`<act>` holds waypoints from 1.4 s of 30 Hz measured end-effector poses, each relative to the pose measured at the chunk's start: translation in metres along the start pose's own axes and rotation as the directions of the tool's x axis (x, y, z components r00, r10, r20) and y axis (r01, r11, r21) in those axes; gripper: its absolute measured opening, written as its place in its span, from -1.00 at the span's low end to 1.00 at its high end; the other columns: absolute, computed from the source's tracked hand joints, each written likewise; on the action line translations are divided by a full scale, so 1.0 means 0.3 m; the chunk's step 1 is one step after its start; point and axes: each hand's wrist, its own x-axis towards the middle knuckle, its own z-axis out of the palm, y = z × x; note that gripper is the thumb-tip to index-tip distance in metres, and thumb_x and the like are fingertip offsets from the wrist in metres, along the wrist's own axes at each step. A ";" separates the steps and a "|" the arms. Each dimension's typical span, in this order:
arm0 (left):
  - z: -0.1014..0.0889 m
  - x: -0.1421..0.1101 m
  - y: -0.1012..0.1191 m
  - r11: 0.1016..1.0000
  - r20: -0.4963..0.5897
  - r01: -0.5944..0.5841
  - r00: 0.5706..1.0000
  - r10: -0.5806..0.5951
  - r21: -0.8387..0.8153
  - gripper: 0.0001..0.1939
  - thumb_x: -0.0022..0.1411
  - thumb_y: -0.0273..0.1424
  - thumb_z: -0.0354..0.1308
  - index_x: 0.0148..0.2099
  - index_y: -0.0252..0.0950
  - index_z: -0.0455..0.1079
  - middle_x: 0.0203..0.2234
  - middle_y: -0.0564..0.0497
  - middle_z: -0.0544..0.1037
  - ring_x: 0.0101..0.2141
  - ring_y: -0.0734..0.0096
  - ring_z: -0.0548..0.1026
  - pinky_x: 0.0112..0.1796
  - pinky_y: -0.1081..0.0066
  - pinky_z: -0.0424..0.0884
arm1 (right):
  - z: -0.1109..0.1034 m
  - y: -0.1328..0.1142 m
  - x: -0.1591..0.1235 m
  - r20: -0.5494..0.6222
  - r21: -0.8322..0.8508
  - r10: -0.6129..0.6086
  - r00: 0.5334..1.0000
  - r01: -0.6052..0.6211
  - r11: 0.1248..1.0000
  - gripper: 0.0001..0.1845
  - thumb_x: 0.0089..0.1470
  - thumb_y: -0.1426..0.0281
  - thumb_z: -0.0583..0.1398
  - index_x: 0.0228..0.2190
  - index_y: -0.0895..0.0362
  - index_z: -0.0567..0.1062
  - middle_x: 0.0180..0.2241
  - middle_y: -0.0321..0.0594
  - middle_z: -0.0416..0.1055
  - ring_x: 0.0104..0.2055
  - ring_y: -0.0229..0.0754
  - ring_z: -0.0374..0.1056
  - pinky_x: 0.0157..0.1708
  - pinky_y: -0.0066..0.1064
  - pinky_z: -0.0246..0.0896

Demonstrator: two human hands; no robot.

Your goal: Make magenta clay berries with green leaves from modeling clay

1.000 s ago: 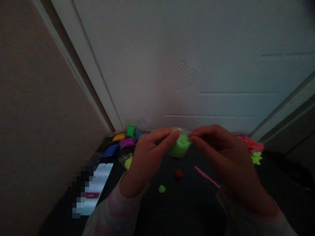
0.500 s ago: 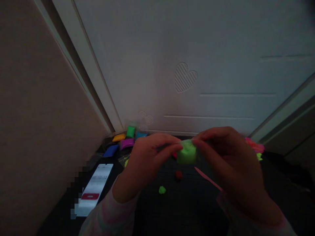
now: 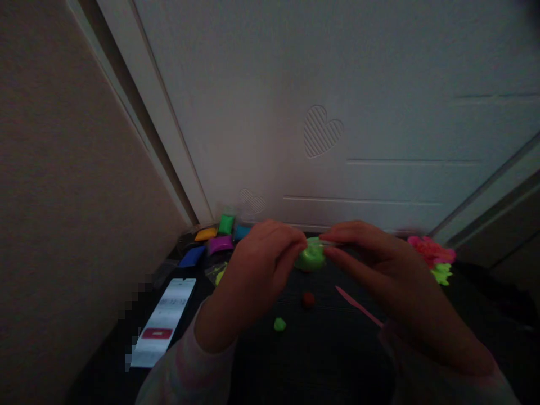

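Observation:
Both hands meet above a dark mat (image 3: 320, 360) and pinch a lump of light green clay (image 3: 311, 257) in a clear wrapper. My left hand (image 3: 259, 270) grips its left side with fingers curled. My right hand (image 3: 379, 270) holds the right side between thumb and forefinger. Below the hands lie a small red clay ball (image 3: 308, 298), a small green clay ball (image 3: 279, 324) and a pink flat stick (image 3: 358, 306).
Coloured clay packets (image 3: 219, 239) in orange, green, blue and purple lie at the back left. A lit phone (image 3: 162, 323) rests at the left. A pink and green clay flower (image 3: 434, 259) sits at the right. A white panelled door with heart shapes (image 3: 323, 138) stands behind.
The green clay has turned and looks flatter between the fingers. Both hands stayed together and shifted slightly; the view moved a little.

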 end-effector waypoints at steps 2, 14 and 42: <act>0.007 0.000 0.000 0.997 -0.020 0.045 0.999 -0.046 -0.062 -0.92 0.15 -0.47 0.03 -0.35 -0.28 0.34 -0.46 0.09 0.45 -0.39 0.54 0.39 -0.32 0.51 0.28 | -0.002 -0.002 -0.001 -0.005 0.022 0.028 1.000 -0.028 0.999 -0.92 0.00 0.38 0.16 -0.38 0.06 0.45 -0.35 -0.32 0.42 -0.29 -0.28 0.35 -0.33 -0.48 0.24; 0.063 0.013 -0.002 0.864 0.191 0.325 0.944 -0.270 -0.384 -0.74 0.05 -0.24 0.13 -0.21 -0.24 0.38 -0.32 0.06 0.51 -0.28 0.43 0.45 -0.24 0.44 0.32 | 0.023 -0.009 -0.004 -0.123 -0.027 0.077 0.989 -0.081 0.996 -0.93 0.00 0.45 0.15 -0.47 0.08 0.45 -0.50 -0.37 0.41 -0.44 -0.33 0.32 -0.46 -0.51 0.17; 0.042 0.000 0.008 0.954 0.267 0.236 0.946 -0.183 -0.184 -0.65 0.06 -0.39 0.12 -0.06 -0.21 0.24 -0.20 0.06 0.46 -0.22 0.40 0.42 -0.23 0.44 0.28 | 0.035 -0.007 -0.003 -0.007 -0.176 -0.070 0.998 0.067 0.982 -0.93 0.03 0.49 0.07 -0.46 0.11 0.30 -0.49 -0.31 0.29 -0.46 -0.31 0.23 -0.47 -0.47 0.13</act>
